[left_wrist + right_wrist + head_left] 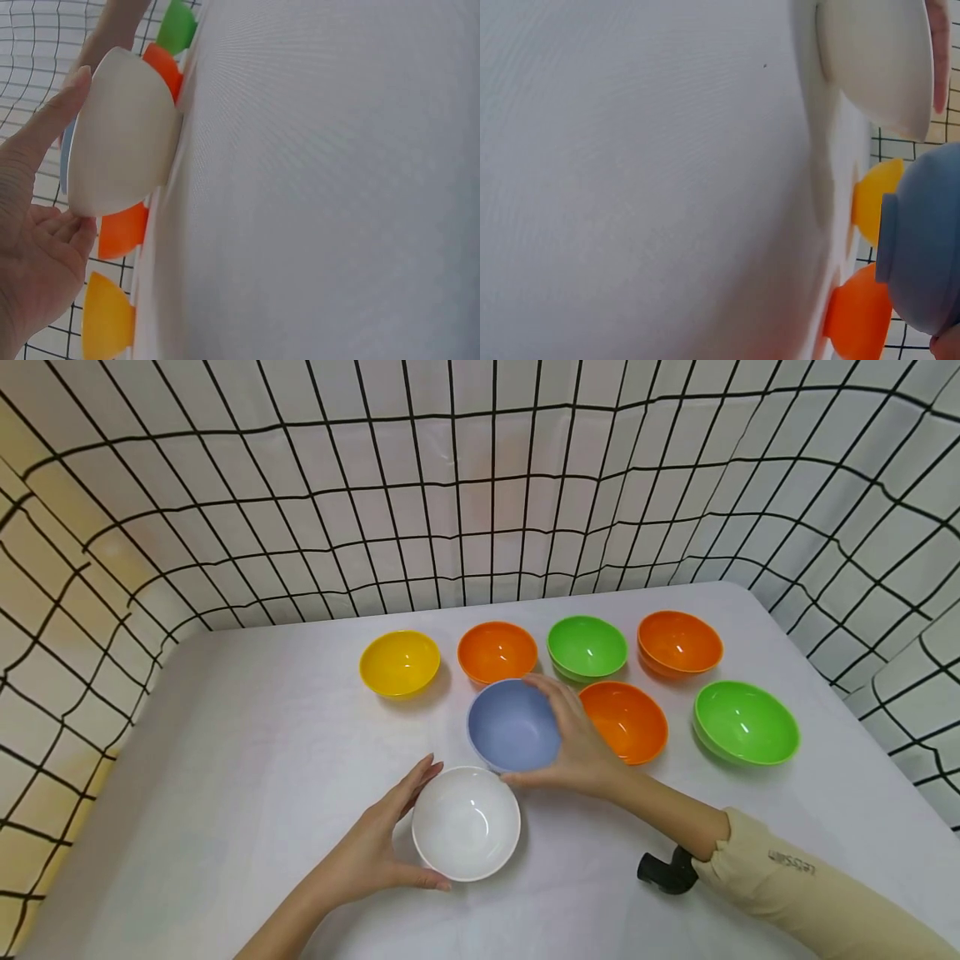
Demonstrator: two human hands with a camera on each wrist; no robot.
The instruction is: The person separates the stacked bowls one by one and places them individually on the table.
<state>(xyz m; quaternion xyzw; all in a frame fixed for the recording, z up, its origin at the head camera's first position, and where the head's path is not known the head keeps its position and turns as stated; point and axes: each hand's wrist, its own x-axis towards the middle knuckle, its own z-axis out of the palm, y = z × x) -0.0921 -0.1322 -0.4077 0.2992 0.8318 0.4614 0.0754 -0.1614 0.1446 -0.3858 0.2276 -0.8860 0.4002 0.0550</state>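
Note:
A white bowl point(467, 827) stands upright on the table near the front. My left hand point(371, 847) holds it by the left side, thumb low on the rim and fingers farther up; the left wrist view shows the same white bowl point(124, 139) between thumb and fingers. Just behind it, my right hand point(573, 743) grips a blue bowl point(512, 725) by its right side. In the right wrist view the blue bowl point(926, 240) is raised off the cloth, its foot showing. In the head view, the blue bowl's front edge lies close to the white bowl's rim.
Behind stand a yellow bowl point(400, 664), an orange bowl point(497, 653), a green bowl point(587, 647) and another orange bowl point(679, 643). Right of my right hand are an orange bowl point(630, 722) and a green bowl point(746, 723). Black wire mesh point(492, 485) borders the white-covered table point(247, 777).

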